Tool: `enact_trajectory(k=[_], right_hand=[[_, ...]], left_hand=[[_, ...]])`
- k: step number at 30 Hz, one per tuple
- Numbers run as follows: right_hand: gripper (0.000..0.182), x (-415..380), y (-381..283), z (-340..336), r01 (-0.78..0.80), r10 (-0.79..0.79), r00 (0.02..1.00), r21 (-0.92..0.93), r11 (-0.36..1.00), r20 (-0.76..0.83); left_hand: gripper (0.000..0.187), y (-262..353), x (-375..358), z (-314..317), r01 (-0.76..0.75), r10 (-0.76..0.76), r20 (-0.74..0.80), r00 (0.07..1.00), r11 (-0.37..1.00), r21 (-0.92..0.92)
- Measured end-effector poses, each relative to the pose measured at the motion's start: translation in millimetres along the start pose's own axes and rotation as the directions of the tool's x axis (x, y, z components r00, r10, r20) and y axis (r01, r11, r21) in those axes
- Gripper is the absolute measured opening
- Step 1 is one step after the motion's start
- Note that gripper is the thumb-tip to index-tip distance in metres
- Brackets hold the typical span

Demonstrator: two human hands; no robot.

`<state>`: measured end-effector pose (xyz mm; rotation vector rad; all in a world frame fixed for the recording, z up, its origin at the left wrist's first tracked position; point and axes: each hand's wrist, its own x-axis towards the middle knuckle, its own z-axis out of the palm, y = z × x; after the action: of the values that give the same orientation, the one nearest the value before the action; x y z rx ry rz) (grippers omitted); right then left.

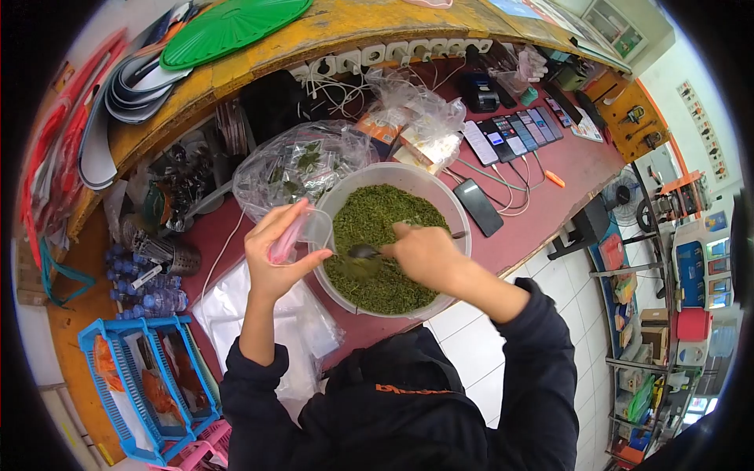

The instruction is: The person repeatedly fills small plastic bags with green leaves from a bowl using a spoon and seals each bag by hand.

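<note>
My left hand (273,250) is curved around a small clear plastic pouch (316,229) with a pink part near the palm. The pouch's mouth gapes at the left rim of a large translucent tub (465,228). Dried, chopped green leaves (393,208) fill much of the tub. My right hand (428,255) is closed on the handle of a spoon (363,251). The spoon's dark bowl is over the leaves, close to the pouch, and the area just below it is blurred. Behind the left hand lies a big clear bag (302,161) of small packets with green contents.
Flat clear bags (267,310) lie left of the tub on the red tabletop (510,235). A black phone (477,207) rests to its right, with several charging phones (510,137) behind. Blue baskets (153,385) and water bottles (145,286) are at the left.
</note>
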<state>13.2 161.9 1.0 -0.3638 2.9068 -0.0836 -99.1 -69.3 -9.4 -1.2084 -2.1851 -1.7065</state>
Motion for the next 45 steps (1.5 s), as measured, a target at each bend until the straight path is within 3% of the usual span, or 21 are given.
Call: enact_trajectory(k=[3, 5, 6, 8, 12, 14, 16, 18, 19, 20, 22, 25, 30, 32, 36, 38, 39, 41, 45], right_hand=[[0.03, -29, 20, -26, -0.097, 0.098, 0.995, -0.028, 0.995, 0.029], [0.018, -35, 30, -30, -0.274, 0.284, 0.948, -0.086, 0.958, 0.146], [0.018, -31, 34, -18, -0.274, 0.285, 0.947, -0.085, 0.958, 0.147], [0.018, -21, 45, 17, -0.378, 0.368, 0.925, -0.12, 0.918, -0.095], [0.017, -26, 36, 12, -0.369, 0.335, 0.917, -0.141, 0.919, -0.218], [0.015, -40, 22, -9, -0.311, 0.306, 0.95, -0.169, 0.935, -0.057], [0.013, -45, 9, -8, -0.27, 0.265, 0.963, -0.14, 0.953, -0.056], [0.01, -45, 1, 5, -0.129, 0.126, 0.981, -0.011, 0.992, -0.145], [0.009, -45, -1, 5, -0.12, 0.138, 0.978, 0.121, 0.985, -0.156], [0.009, -45, 0, 5, -0.114, 0.132, 0.979, 0.122, 0.986, -0.156], [0.012, -44, 7, 4, -0.035, 0.117, 0.976, 0.397, 0.917, -0.185], [0.016, -49, 19, -1, -0.124, 0.244, 0.948, 0.47, 0.874, -0.204], [0.016, -61, 38, -4, -0.065, 0.25, 0.947, 0.639, 0.766, -0.203], [0.016, -64, 36, -14, -0.145, 0.364, 0.904, 0.638, 0.757, -0.227], [0.015, -64, 22, -32, -0.181, 0.409, 0.847, 0.539, 0.823, -0.34], [0.015, -62, 11, -32, -0.171, 0.388, 0.71, 0.391, 0.904, -0.587], [0.015, -60, 8, -30, -0.169, 0.385, 0.712, 0.389, 0.906, -0.587], [0.02, -57, 4, -25, -0.193, 0.186, 0.605, 0.084, 0.978, -0.774], [0.027, -53, -3, -17, -0.24, 0.097, 0.584, -0.057, 0.969, -0.806]], left_hand=[[0.071, -9, -5, -5, -0.024, 0.024, -0.038, 0.999, 1.0, -0.004], [0.07, -8, -5, -4, -0.032, 0.032, -0.048, 0.998, 0.999, 0.002], [0.07, -5, -4, -1, -0.01, 0.01, -0.038, 0.999, 1.0, 0.004], [0.07, -1, 0, 7, 0.008, -0.008, -0.025, 1.0, 1.0, 0.004], [0.066, 0, 5, 18, -0.074, 0.075, -0.014, 0.997, 0.996, 0.051], [0.065, 5, 5, 18, -0.063, 0.06, 0.034, 0.998, 0.993, 0.102], [0.063, 4, 4, 23, -0.048, 0.043, 0.051, 0.998, 0.994, 0.099], [0.061, 5, 3, 28, -0.03, 0.024, 0.063, 0.998, 0.994, 0.102], [0.06, 7, 3, 31, -0.047, 0.04, 0.056, 0.998, 0.991, 0.126], [0.058, 8, 3, 33, -0.062, 0.055, 0.05, 0.997, 0.987, 0.151], [0.058, 8, 2, 33, -0.069, 0.061, 0.053, 0.997, 0.984, 0.166], [0.058, 7, 2, 30, -0.049, 0.044, 0.039, 0.998, 0.987, 0.152], [0.055, 2, 3, 30, -0.026, 0.021, 0.03, 0.999, 0.985, 0.168], [0.054, 3, 3, 34, -0.015, 0.001, 0.07, 0.998, 0.979, 0.203], [0.051, 6, 5, 49, -0.013, -0.029, 0.152, 0.988, 0.963, 0.268], [0.051, 11, 9, 57, 0.01, -0.055, 0.153, 0.987, 0.961, 0.277], [0.051, 11, 11, 61, 0.024, -0.066, 0.155, 0.986, 0.966, 0.256], [0.051, 12, 13, 66, 0.039, -0.077, 0.155, 0.985, 0.972, 0.232], [0.052, 15, 16, 69, 0.094, -0.115, 0.098, 0.989, 0.977, 0.19]])
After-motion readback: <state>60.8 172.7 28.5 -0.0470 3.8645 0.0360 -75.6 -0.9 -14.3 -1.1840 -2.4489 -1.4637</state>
